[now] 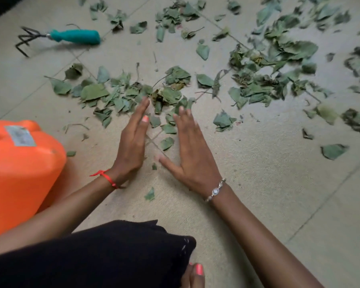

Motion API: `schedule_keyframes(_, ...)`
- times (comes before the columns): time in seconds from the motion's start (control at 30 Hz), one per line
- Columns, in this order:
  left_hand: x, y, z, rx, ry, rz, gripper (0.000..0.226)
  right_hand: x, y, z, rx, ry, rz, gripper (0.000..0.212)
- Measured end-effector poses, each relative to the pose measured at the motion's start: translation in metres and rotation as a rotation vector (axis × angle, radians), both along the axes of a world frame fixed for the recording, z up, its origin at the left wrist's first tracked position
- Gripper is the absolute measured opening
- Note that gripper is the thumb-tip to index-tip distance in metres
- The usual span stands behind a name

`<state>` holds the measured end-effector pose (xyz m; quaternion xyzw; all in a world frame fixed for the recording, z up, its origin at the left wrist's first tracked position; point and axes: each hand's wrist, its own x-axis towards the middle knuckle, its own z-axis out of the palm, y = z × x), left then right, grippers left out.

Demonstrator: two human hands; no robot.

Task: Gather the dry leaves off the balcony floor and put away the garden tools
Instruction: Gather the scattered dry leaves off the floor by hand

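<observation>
The tiled floor (258,183) before you is strewn with dry leaves (96,92), thickest ahead and to your right. An orange plastic jug (19,173) stands at your left. Your left hand (131,146) stands on edge and your right hand (193,156) lies palm down. Both have straight fingers and hold nothing, fingertips at the nearest leaf heap. The teal-handled hand rake (71,37) lies well beyond, far left.

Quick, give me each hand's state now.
Left hand: open, fingers straight, holding nothing.
Right hand: open, fingers straight, holding nothing.
</observation>
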<state>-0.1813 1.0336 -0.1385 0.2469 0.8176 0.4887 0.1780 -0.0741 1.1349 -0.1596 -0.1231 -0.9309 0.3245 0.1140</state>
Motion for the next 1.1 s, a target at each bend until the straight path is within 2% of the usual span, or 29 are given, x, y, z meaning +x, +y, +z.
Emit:
schedule_keyframes(0.1, -0.003, -0.01, 0.005, 0.01, 0.002, 0.034, 0.052, 0.013, -0.021, -0.006, 0.296, -0.097, 0.172, 0.108)
schedule_keyframes(0.17, 0.001, -0.018, 0.006, -0.013, 0.014, 0.045, 0.054, 0.009, -0.033, -0.01, 0.419, -0.123, 0.188, 0.108)
schedule_keyframes(0.23, 0.004, -0.026, 0.006, -0.104, 0.08, 0.037, 0.056, -0.008, -0.034, -0.013, 0.455, -0.114, 0.111, 0.1)
schedule_keyframes(0.4, 0.004, -0.046, -0.001, -0.431, 0.267, 0.09, 0.069, -0.047, -0.002, -0.011, 0.398, -0.103, -0.167, 0.078)
schedule_keyframes(0.47, 0.004, -0.053, -0.004, -0.548, 0.335, 0.143, 0.073, -0.048, 0.003, -0.01, 0.329, -0.098, -0.197, 0.072)
schedule_keyframes(0.63, -0.007, -0.064, -0.01, -0.707, 0.265, 0.414, 0.077, -0.044, 0.0, -0.005, 0.216, -0.007, -0.162, 0.068)
schedule_keyframes(0.8, -0.016, -0.067, -0.009, -0.739, 0.111, 0.538, 0.083, -0.044, 0.0, -0.005, 0.182, 0.017, -0.173, 0.068)
schedule_keyframes(0.87, -0.019, -0.068, -0.012, -0.729, 0.154, 0.489, 0.082, -0.044, 0.0, -0.005, 0.176, 0.018, -0.172, 0.068)
schedule_keyframes(0.97, -0.023, -0.067, -0.015, -0.602, 0.292, 0.347, 0.076, -0.044, -0.001, -0.004, 0.177, 0.03, -0.174, 0.067)
schedule_keyframes(1.03, -0.029, -0.065, -0.014, -0.576, 0.332, 0.348, 0.075, -0.044, -0.001, -0.004, 0.182, 0.027, -0.172, 0.066)
schedule_keyframes(1.1, -0.035, -0.061, -0.014, -0.631, 0.293, 0.408, 0.076, -0.044, -0.001, -0.004, 0.192, 0.022, -0.17, 0.067)
